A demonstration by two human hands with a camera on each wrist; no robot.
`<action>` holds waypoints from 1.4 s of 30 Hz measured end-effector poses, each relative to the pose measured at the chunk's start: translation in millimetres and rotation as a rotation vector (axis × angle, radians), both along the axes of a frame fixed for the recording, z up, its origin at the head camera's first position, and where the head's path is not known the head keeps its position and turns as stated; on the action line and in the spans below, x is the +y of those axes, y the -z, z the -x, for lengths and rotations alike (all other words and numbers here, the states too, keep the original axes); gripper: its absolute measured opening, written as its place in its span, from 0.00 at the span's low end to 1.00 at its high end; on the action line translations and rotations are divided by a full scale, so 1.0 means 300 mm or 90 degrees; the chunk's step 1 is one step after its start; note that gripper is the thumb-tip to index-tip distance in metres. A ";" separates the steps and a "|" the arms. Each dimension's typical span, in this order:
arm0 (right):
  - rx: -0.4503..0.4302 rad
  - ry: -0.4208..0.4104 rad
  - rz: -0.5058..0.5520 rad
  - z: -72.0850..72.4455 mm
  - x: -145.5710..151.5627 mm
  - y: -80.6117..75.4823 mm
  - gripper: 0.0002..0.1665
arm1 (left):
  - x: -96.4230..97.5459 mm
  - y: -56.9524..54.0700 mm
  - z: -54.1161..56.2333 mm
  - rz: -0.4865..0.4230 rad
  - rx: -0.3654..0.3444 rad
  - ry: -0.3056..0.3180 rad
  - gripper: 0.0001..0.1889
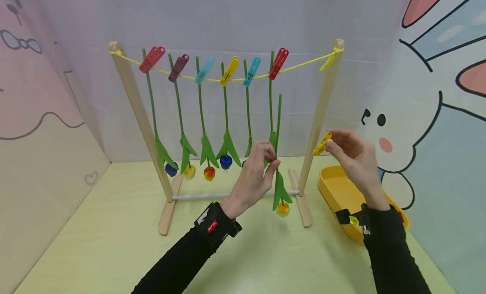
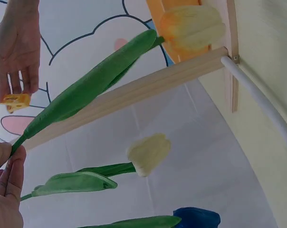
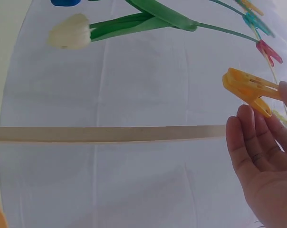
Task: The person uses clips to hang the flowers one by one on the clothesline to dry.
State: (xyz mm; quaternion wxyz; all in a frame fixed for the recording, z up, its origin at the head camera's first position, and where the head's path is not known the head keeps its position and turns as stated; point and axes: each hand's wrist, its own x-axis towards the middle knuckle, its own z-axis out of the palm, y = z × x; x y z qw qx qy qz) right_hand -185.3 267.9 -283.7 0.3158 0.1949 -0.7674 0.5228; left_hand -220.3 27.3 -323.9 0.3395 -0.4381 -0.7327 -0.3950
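My left hand [image 1: 255, 176] pinches the green stem of an artificial tulip [image 1: 282, 209] with a yellow-orange bloom, which hangs head down in front of the frame's right part. In the left wrist view that tulip's bloom [image 2: 193, 29] shows large. At the right, my right hand [image 1: 351, 157] holds a yellow clothespin [image 1: 322, 144] between thumb and fingers; the right wrist view shows the clothespin [image 3: 248, 89] side on. A yellow cord [image 1: 303, 65] carries several tulips head down, each under a clothespin. The rightmost of these has a red clothespin [image 1: 279, 63], its bloom hidden in the head view.
A wooden frame [image 1: 320, 112] with two posts and a white lower bar [image 1: 201, 196] stands on the pale yellow table [image 1: 114, 243]. An orange-yellow bin [image 1: 341, 188] sits right of it, partly behind my right forearm. Printed cloth panels surround the table.
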 end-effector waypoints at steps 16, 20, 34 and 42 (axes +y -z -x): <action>0.107 0.000 -0.117 0.062 -0.028 -0.314 0.16 | 0.045 -0.062 0.083 -0.138 -0.203 0.073 0.15; 0.120 0.016 -0.144 0.085 -0.036 -0.357 0.17 | 0.058 -0.089 0.094 -0.151 -0.217 0.061 0.17; 0.223 0.034 -0.176 0.145 -0.065 -0.463 0.16 | 0.106 -0.197 0.116 -0.161 -0.251 0.039 0.14; 0.244 0.068 -0.198 0.153 -0.087 -0.519 0.16 | 0.126 -0.236 0.122 -0.165 -0.262 0.015 0.13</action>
